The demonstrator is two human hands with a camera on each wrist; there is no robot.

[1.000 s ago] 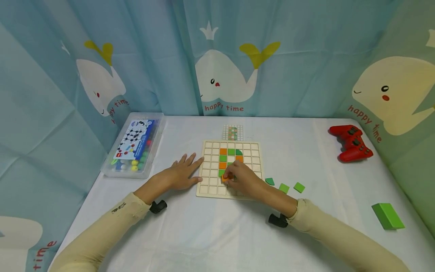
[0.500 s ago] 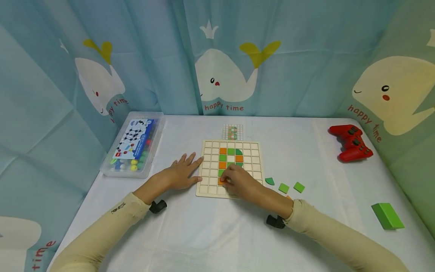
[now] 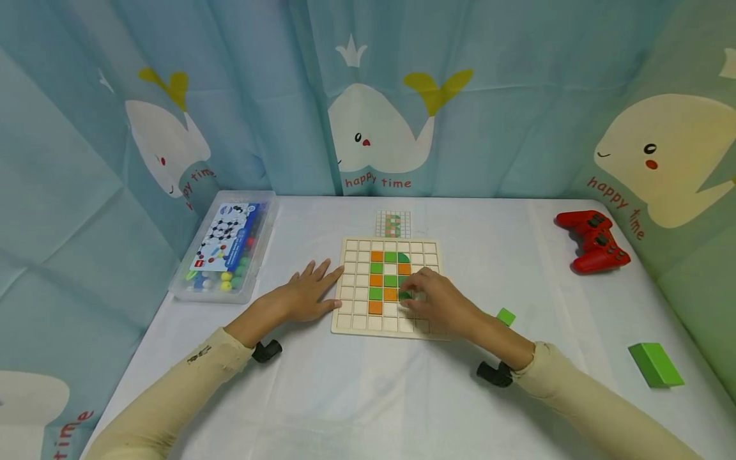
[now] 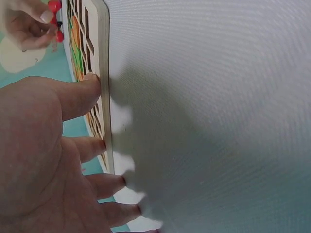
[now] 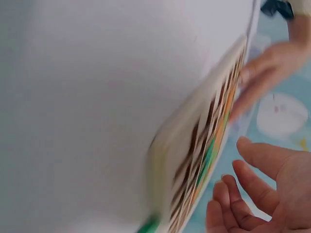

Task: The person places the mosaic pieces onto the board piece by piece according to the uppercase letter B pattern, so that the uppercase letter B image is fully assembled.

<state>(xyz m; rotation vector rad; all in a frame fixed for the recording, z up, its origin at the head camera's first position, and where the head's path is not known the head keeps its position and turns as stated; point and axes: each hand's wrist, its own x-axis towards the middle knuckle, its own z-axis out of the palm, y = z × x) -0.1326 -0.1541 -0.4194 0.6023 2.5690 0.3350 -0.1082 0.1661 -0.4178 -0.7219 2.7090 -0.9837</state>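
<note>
A wooden grid board (image 3: 351, 322) lies on the table, with orange and green tiles set in its middle columns. In its lower row sits an orange tile (image 3: 375, 308), near a second orange tile (image 3: 390, 294). A rounded dark green tile (image 3: 404, 258) fills an upper square. My left hand (image 3: 305, 297) rests at the board's left edge, fingers straight and spread, its thumb touching the rim in the left wrist view. Over the board's right part hovers my right hand (image 3: 437, 294). The right wrist view shows its fingers (image 5: 257, 187) apart from the thumb, holding nothing.
A small pattern card (image 3: 393, 225) lies behind the board. At the left stands a clear plastic case (image 3: 224, 246) of coloured balls. On the right are a loose green tile (image 3: 506, 316), a red game controller (image 3: 592, 243) and a green block (image 3: 657, 365).
My right hand has let go of the orange tile, which now lies in a lower square, and moved right. The left hand has stayed at the board's edge.
</note>
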